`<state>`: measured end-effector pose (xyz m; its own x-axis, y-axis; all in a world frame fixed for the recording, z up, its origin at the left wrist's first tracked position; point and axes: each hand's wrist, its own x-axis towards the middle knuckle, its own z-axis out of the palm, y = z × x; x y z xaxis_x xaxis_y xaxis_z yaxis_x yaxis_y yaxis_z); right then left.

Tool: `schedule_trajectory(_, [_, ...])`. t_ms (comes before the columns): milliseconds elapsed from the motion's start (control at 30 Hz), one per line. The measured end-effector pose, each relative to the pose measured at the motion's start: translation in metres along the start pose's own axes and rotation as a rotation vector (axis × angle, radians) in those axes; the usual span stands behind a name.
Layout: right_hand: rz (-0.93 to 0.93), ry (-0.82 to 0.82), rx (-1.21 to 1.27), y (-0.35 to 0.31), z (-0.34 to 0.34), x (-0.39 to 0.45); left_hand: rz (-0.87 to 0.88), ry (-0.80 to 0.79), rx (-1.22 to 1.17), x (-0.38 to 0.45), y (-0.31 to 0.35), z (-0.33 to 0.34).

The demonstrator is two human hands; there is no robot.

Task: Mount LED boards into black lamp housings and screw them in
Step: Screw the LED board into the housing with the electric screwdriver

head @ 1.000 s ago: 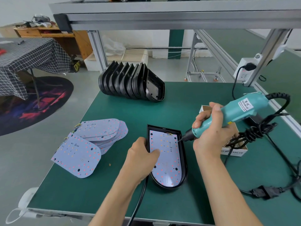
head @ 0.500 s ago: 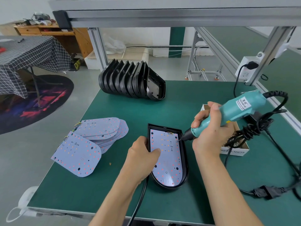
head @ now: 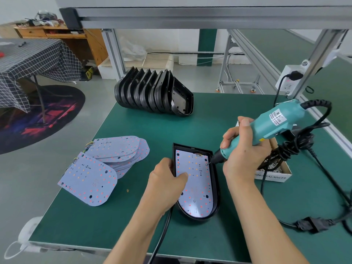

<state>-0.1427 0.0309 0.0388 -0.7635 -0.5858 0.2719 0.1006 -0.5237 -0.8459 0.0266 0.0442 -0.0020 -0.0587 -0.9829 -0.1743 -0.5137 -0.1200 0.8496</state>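
The right hand (head: 244,155) is wrapped around the barrel of a teal electric screwdriver (head: 266,128), thumb laid along the top. The tool slants down to the left, and its dark tip touches the right edge of a pale, dotted LED board (head: 194,185), near that board's far end. The board lies inside a black D-shaped plastic lamp housing (head: 215,187), which sits flat on the green bench mat (head: 190,126) with its rounded end toward the person.

The left hand (head: 167,185) grips the housing's left wall, fingers curled over the rim and the thumb pressing on the board.

A black cable (head: 162,239) runs out from under the left wrist to the near edge of the bench.

Just right of the right hand stands a small open cardboard box (head: 274,175) holding what look like small metal parts, partly covered by the screwdriver's bundled black cord (head: 293,147).

To the left of the housing lies a fanned pile of loose LED boards (head: 106,164). At the far side of the mat a row of empty black housings (head: 152,92) stands on edge, nested together.
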Motion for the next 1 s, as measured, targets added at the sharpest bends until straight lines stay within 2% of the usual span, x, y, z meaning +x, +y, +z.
schedule_trajectory(200, [-0.026, -0.047, -0.031, -0.0031, 0.0035, -0.0033, 0.011, 0.005, 0.011, -0.0001, 0.0003, 0.0])
schedule_trajectory(1000, [0.029, -0.025, -0.045, -0.0019, 0.0039, -0.002, 0.001, 0.006, 0.012, 0.0015, -0.0002, 0.0001])
